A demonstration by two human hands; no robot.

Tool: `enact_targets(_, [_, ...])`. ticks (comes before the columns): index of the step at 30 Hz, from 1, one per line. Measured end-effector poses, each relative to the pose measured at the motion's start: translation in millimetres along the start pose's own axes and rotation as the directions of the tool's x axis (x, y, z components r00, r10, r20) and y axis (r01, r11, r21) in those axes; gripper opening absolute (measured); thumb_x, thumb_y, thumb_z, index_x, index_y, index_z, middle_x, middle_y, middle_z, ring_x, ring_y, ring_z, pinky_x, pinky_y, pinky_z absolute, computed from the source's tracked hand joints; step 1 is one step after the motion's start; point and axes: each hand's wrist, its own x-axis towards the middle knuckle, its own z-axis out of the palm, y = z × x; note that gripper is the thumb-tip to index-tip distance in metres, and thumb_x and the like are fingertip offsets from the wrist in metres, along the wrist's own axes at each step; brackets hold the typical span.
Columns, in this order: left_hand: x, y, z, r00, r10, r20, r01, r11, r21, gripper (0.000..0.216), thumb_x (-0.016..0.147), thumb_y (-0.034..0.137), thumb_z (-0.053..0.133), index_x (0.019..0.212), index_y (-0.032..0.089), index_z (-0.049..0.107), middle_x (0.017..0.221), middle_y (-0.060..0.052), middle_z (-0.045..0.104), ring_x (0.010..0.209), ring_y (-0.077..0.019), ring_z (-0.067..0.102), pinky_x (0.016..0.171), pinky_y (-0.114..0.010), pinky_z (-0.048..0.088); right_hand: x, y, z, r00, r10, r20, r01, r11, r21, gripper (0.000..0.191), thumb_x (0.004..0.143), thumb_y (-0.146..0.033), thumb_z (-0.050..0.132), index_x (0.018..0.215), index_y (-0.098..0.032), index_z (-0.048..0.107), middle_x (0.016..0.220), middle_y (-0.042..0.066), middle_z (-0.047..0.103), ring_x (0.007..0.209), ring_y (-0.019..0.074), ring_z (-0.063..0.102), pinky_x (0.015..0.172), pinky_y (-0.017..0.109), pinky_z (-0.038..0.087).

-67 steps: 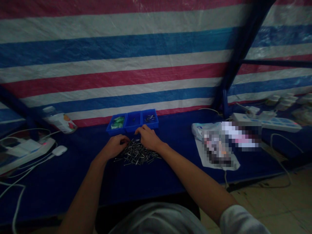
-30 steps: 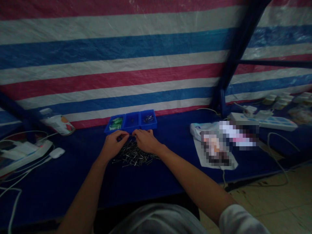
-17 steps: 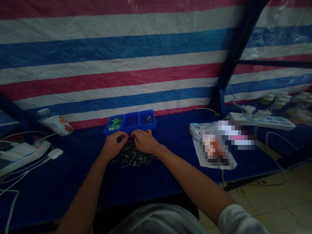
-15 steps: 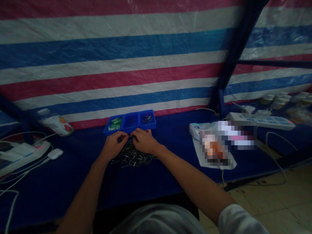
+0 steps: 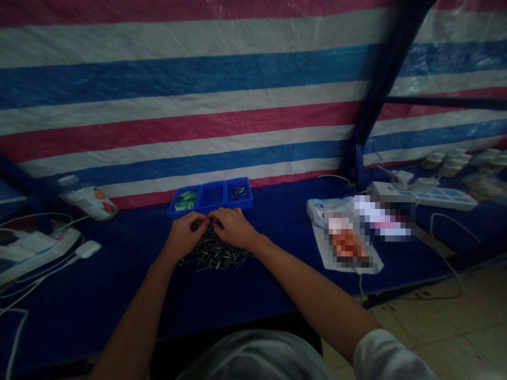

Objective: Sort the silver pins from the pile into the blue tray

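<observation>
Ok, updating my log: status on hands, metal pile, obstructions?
Left hand, right hand close together; grip unclear. Metal pile loosely heaped, partly covered. Blue tray just beyond, likely not blocking.

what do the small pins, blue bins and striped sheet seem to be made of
Small pins: probably metal with a shiny finish, since their thin shafts catch silvery glints; which metal is unclear. Blue bins: likely moulded plastic, smooth, given the even colour and thin, straight walls. Striped sheet: looks like plastic tarpaulin, slightly glossy, judging by its creases and shiny patches.
</observation>
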Motion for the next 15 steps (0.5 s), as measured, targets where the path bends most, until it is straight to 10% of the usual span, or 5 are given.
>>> enact_targets(8, [-0.7,-2.5,-2.4,0.997,-0.03,-0.068,0.031,0.999,0.025,0.029,0.084,0.043,0.053,0.08,0.018,0.068,0.073,-0.002,0.067,0.067,-0.0171,0.058,0.063,-0.029,0.044,6.6,2.4,0.5,0.996,0.088,-0.033,-0.076,0.962,0.264,0.03,0.09,-0.016,0.048,0.113,-0.021,0.065,0.103,0.004,0.068,0.093,0.0152,0.06,0.086,0.032,0.041])
enact_targets(15, [-0.9,-5.1,-4.2,0.986,-0.082,-0.146,0.091,0.994,0.054,0.031,0.085,0.044,0.052,0.08,0.018,0.068,0.076,-0.002,0.069,0.067,-0.0169,0.06,0.065,-0.028,0.045,18.6,15.0,2.4,0.875,0.484,-0.003,-0.313,0.571,0.759,0.017,0.083,-0.031,0.06,0.084,-0.016,0.069,0.076,0.001,0.067,0.065,0.0107,0.055,0.064,0.025,0.043])
